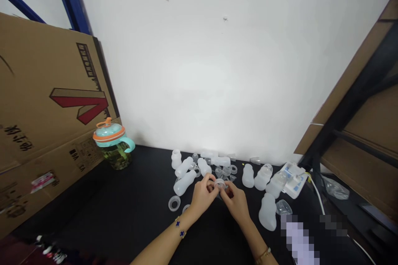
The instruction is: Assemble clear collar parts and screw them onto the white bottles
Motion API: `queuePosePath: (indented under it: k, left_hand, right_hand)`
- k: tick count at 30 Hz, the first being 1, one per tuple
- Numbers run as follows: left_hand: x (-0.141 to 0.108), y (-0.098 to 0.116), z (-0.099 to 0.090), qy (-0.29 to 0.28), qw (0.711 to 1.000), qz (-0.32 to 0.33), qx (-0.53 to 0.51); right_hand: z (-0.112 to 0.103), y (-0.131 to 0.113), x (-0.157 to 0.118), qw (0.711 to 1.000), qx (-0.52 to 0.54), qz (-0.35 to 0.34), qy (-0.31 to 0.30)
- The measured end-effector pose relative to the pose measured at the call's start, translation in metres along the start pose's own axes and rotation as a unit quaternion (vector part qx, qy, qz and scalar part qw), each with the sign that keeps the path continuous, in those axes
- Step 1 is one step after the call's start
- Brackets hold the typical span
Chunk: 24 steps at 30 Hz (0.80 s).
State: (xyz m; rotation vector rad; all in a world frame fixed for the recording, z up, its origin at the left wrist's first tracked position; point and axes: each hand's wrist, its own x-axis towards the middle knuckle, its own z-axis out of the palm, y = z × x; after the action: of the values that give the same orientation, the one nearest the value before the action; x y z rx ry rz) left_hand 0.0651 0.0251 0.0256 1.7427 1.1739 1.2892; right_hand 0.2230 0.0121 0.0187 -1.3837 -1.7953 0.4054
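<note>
Over the black table, my left hand (202, 193) and my right hand (236, 202) meet with fingers closed on a small whitish bottle collar ring (219, 183). Something clear seems to sit in or under the ring, but my fingers partly hide it. Just beyond my hands lie several clear nipples and caps (224, 171). A frosted baby bottle (185, 183) rests on its side left of my left hand, with a loose collar ring (174, 203) nearer to me. Right of my right hand, another frosted bottle (268, 212) lies beside a clear cap (284, 207).
A large jug (115, 145) with a turquoise handle stands at left before a cardboard box (52, 103). At right are a white power strip (294, 180), its cable (319, 196) and a dark rack (345, 103). A white wall (205, 70) bounds the table's back.
</note>
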Motion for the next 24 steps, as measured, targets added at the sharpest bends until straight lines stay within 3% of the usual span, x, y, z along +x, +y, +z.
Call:
queuePosePath:
  k: [24]
  left_hand:
    - [0.0007, -0.0013, 0.0014, -0.006, 1.0, -0.012, -0.026]
  right_hand:
    - [-0.0013, -0.0024, -0.0008, 1.0, -0.001, -0.011, 0.005]
